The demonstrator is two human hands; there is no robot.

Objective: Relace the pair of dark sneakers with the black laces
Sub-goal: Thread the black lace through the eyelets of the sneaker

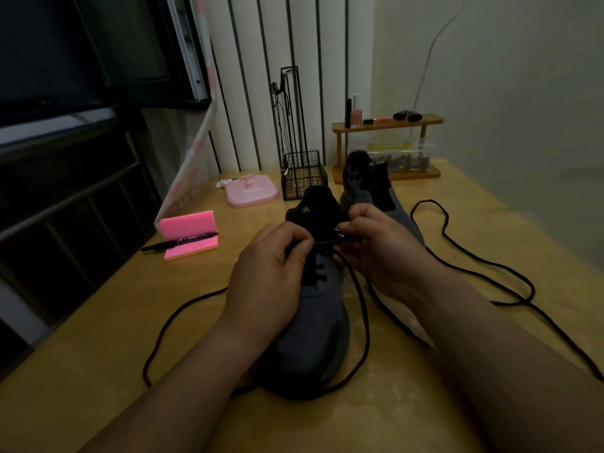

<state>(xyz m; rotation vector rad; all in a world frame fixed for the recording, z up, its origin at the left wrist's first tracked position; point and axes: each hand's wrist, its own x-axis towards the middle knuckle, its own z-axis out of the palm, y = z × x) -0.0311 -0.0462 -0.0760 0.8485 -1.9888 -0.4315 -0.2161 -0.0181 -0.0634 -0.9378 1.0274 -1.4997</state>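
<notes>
1. A person works at a dark near sneaker (313, 322) that stands at the middle of a wooden table (98, 387), toe pointing to 6 o'clock.
2. The left hand (271, 269) pinches a black lace (362, 322) between thumb and forefinger at the upper eyelets, its palm lying over the shoe's left side.
3. The right hand (379, 253), fingers curled, grips the right eyelet edge of the near sneaker, just beside the left hand.
4. The black lace is threaded through the lower eyelets. One end trails off toward 8 o'clock and the other loops round the toe.
5. The second sneaker (369, 184) stands just behind, at 1 o'clock, unlaced, tongue up.
6. A loose lace (457, 253) lies in curves across the table at 3 o'clock.
7. At 10 o'clock a marker pen (179, 242) rests on a pink block (188, 223). A wire basket (304, 176) and a pink stand (251, 191) sit at 12 o'clock.
</notes>
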